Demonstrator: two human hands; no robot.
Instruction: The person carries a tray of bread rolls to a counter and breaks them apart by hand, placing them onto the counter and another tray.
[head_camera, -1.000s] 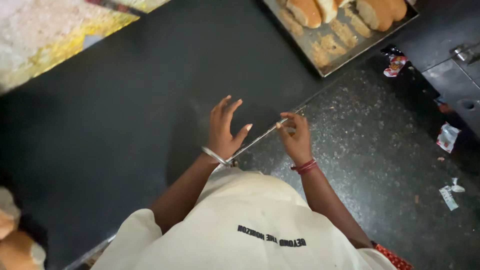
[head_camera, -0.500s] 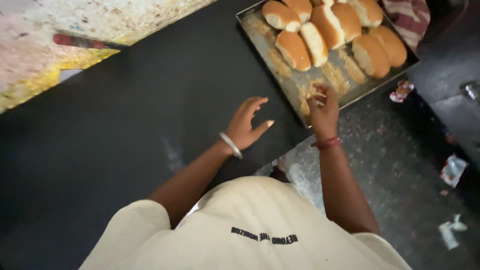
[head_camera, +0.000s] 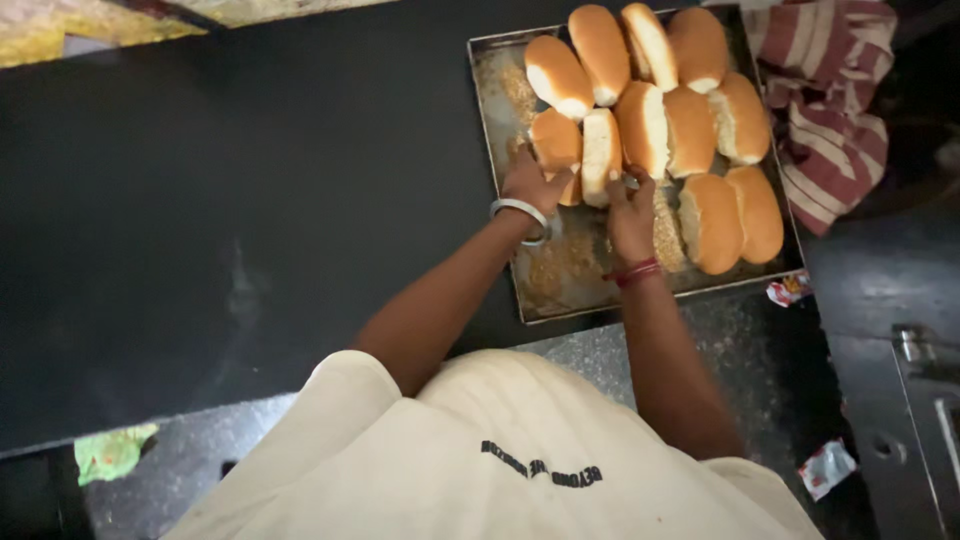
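Observation:
A metal baking tray (head_camera: 560, 285) on the black counter holds several golden buns. My left hand (head_camera: 530, 185), with a silver bangle on the wrist, grips the lower end of a bun (head_camera: 555, 145) at the tray's left side. My right hand (head_camera: 630, 212), with a red thread on the wrist, is closed against the lower end of the neighbouring bun (head_camera: 600, 150), which shows a pale cut side. A small metal glint by its thumb looks like the thin metal tool (head_camera: 628, 182). Both hands are close together over the tray.
A red-and-white striped cloth (head_camera: 835, 130) lies right of the tray. The black counter (head_camera: 250, 200) stretches to the left. Small wrappers (head_camera: 825, 465) lie on the speckled floor at right. A green scrap (head_camera: 110, 450) lies at lower left.
Both hands moved from the bare counter up onto the tray. The left hand went from spread open to gripping a bun. The right hand moved onto the neighbouring bun.

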